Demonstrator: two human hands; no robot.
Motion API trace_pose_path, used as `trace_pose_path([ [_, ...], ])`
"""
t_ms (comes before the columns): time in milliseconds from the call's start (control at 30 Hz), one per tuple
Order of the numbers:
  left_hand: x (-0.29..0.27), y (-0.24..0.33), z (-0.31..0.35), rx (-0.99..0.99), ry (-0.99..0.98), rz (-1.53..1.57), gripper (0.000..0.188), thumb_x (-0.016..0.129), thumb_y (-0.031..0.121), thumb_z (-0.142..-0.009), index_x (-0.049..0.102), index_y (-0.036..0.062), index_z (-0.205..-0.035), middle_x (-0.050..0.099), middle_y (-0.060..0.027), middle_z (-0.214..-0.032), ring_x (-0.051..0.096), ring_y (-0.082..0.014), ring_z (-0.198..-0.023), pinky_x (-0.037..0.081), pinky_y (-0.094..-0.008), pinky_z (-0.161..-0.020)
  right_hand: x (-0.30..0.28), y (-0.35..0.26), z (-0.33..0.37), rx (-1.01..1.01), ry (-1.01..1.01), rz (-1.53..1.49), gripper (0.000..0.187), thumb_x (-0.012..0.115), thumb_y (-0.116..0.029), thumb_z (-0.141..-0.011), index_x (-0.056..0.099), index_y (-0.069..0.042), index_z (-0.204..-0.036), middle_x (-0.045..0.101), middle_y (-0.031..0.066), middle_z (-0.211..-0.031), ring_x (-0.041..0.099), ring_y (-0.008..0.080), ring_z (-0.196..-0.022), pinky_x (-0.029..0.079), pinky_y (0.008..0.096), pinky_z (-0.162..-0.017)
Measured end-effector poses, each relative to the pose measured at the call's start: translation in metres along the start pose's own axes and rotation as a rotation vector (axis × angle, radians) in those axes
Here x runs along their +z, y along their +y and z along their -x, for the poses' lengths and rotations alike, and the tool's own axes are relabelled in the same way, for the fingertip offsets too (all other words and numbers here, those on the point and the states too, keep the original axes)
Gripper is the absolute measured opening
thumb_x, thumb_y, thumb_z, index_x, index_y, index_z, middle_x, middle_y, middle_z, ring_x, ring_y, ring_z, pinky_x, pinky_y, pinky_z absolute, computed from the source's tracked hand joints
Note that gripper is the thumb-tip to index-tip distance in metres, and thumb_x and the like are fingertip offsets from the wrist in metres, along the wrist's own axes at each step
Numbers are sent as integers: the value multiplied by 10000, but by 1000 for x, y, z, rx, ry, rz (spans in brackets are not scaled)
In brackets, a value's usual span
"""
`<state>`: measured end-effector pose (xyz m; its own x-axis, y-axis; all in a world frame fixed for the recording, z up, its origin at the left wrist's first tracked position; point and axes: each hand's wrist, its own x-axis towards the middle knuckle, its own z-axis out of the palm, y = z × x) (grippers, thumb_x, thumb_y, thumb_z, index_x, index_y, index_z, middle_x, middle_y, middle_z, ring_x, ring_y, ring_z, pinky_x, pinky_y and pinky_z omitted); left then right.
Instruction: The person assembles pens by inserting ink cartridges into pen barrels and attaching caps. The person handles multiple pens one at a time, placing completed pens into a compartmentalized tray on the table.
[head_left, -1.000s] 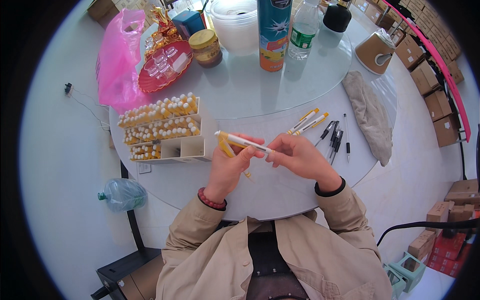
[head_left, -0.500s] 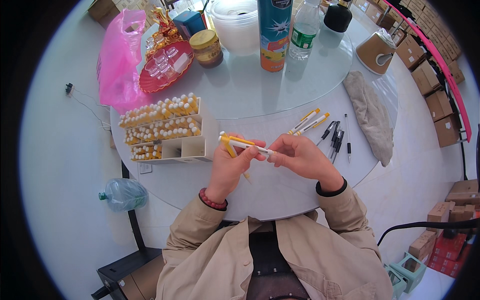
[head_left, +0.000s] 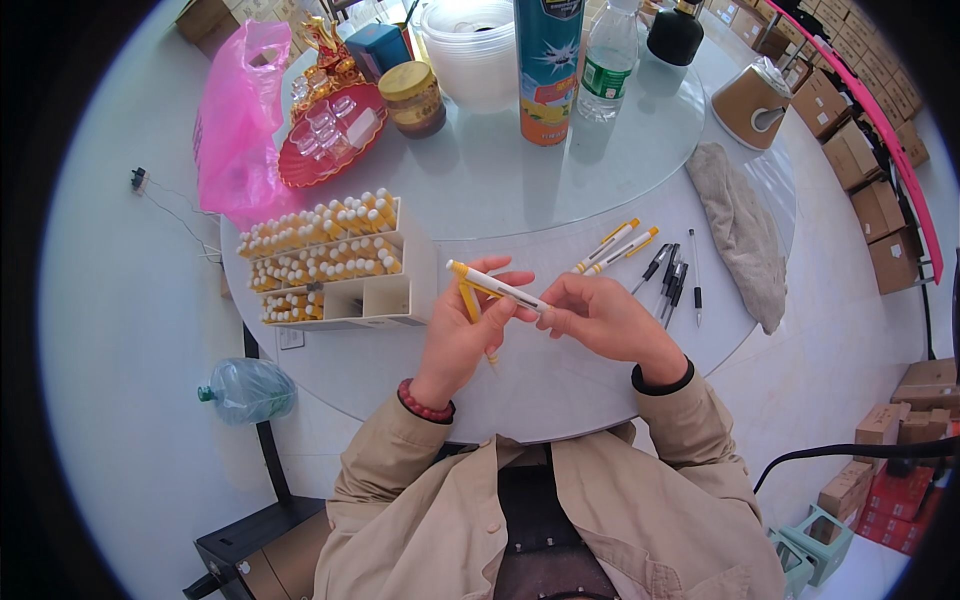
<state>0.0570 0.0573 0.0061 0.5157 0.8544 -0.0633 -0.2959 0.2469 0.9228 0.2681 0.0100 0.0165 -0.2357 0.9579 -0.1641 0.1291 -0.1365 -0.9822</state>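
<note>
My left hand (head_left: 452,335) is closed around a white and yellow pen (head_left: 497,288). A second yellow pen (head_left: 469,302) crosses beneath it and slants down past the same hand; its far end sticks out below my fingers. With thumb and forefinger, my right hand (head_left: 605,318) pinches the tip end of the white and yellow pen. To the left stands a white compartment box (head_left: 424,265) holding rows of white-capped yellow pens (head_left: 345,215); two front compartments hold none. Beyond my right hand lie two white and yellow pens (head_left: 622,250), beside several black pens (head_left: 674,288).
A grey cloth (head_left: 742,230) lies at the table's right side. On the glass turntable (head_left: 480,195) stand a tall spray can (head_left: 548,85), a water bottle (head_left: 606,75), a lidded jar (head_left: 412,98) and a red tray (head_left: 362,145). A pink bag (head_left: 238,130) hangs at the left edge.
The white and yellow pen has turned in my hands, so its yellow clip no longer lies along the top. Fingers of my left hand have stretched outward. The things on the table have not moved.
</note>
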Motion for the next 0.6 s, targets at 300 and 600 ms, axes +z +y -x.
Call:
trace_pose_path([
  [300,-8,-6,-2,29,-37,-150,222,660,115,-971,602,17,-1161,710,-87,-1059,658,-61,-792,424,-188,-541,0,3,1,-21,-42,37,148,651,-139,-961,645,1,-1008,703,52,-836,649,114,-770,515,275,-704],
  [600,-4,-4,-1,49,-55,-5,208,611,134,-1006,558,40,-1184,680,-108,-1142,680,-107,-871,425,-194,-552,-1,1,1,-34,-51,109,162,597,-118,-971,625,5,-1072,699,64,-869,658,140,-785,515,291,-723],
])
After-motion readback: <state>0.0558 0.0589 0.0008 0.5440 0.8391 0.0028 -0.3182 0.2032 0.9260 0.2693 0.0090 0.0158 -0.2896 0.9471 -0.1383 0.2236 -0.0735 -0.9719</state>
